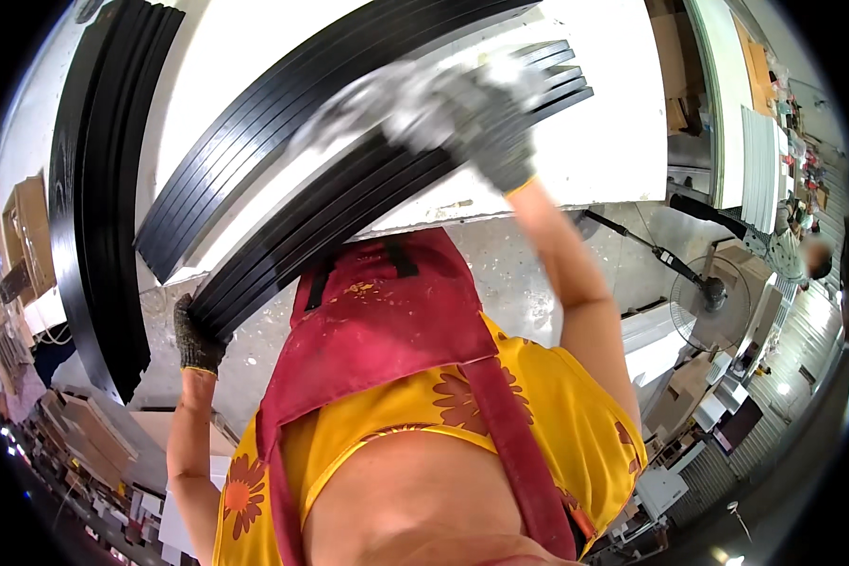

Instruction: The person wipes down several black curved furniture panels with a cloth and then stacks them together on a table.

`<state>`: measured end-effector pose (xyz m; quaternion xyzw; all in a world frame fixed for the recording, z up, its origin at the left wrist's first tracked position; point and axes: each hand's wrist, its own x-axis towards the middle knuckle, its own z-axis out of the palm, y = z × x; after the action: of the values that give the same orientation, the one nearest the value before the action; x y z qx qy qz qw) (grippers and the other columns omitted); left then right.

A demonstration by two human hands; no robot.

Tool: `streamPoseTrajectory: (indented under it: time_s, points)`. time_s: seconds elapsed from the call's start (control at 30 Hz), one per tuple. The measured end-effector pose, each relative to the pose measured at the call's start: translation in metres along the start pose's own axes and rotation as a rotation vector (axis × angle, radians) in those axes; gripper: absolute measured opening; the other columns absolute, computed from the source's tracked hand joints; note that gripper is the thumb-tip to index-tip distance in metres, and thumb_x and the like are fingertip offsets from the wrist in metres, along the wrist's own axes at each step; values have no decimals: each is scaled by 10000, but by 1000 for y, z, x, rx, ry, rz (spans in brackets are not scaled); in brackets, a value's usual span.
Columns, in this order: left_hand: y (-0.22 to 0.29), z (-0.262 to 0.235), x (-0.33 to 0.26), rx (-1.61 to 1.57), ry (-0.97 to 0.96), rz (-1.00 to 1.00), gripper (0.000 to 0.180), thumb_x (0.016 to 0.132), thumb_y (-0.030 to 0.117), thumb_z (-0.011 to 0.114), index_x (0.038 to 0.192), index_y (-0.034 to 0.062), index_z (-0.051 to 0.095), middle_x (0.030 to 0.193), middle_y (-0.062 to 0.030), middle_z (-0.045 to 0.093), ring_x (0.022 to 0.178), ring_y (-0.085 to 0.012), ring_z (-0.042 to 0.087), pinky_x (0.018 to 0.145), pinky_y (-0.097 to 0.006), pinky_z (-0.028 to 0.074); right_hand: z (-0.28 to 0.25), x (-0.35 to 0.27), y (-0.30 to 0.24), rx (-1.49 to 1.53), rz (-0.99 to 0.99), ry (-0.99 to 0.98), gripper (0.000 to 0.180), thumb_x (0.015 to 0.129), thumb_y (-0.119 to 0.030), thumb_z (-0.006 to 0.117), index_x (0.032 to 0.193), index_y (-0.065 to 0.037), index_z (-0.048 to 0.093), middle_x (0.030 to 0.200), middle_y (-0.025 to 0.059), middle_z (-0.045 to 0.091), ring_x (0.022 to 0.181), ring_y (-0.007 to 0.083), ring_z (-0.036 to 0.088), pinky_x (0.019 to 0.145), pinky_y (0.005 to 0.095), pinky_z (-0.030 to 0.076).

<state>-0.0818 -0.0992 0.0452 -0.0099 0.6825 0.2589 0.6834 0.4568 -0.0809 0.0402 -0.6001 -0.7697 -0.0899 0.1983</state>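
Note:
A bundle of long black strips [321, 215] lies slantwise across the near edge of the white table, its near-left end jutting past the edge. My left hand [198, 336], in a dark knitted glove, is closed round that end. Over the far part of the bundle is my right hand [491, 127], in a grey glove and smeared by motion. A crumpled whitish-grey rag [377, 99] is bunched under it and trails off to the left across the strips. The rag hides part of the bundle.
A second row of black strips [245, 132] lies farther back on the white table [613, 123]. More black strips [99, 189] are stacked at the left. A fan [712, 294] stands at the right, and a person [790, 253] is beyond it.

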Motion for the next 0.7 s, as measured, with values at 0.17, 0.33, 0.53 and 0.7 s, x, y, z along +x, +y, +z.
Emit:
streamPoseTrajectory:
  time_s: [0.17,0.33,0.53,0.7]
  points:
    - [12,31,-14,84,91,7,545,847,561,430,1125,124,601,956,-101,677,664,-294,639,447,-349,469,-21,-13,238,-449,668,-38,303,919,-348,533,1165,-211,645,1093,104,665,952,293,645,873,387,501]
    - [17,35,-11,118,57,-24,538,849,547,417,1112,114,600,955,-113,669,604,-293,612,385,-308,432,-72,5,147,-121,545,173,281,858,-255,644,1108,-128,664,1057,81,684,950,238,655,816,340,529]
    - [18,20,-5,126,3,-37,535,848,548,423,1116,119,597,960,-120,668,606,-300,611,395,-316,440,0,18,-144,439,-11,-77,537,883,-374,558,1358,-155,435,1402,74,443,1323,229,376,1085,452,323]
    - [12,40,-11,68,78,32,454,824,494,445,1048,129,597,962,-90,656,599,-289,580,394,-328,437,29,4,-107,1427,255,-79,576,927,-411,501,1403,-133,336,1428,115,393,1332,320,349,1085,517,339]
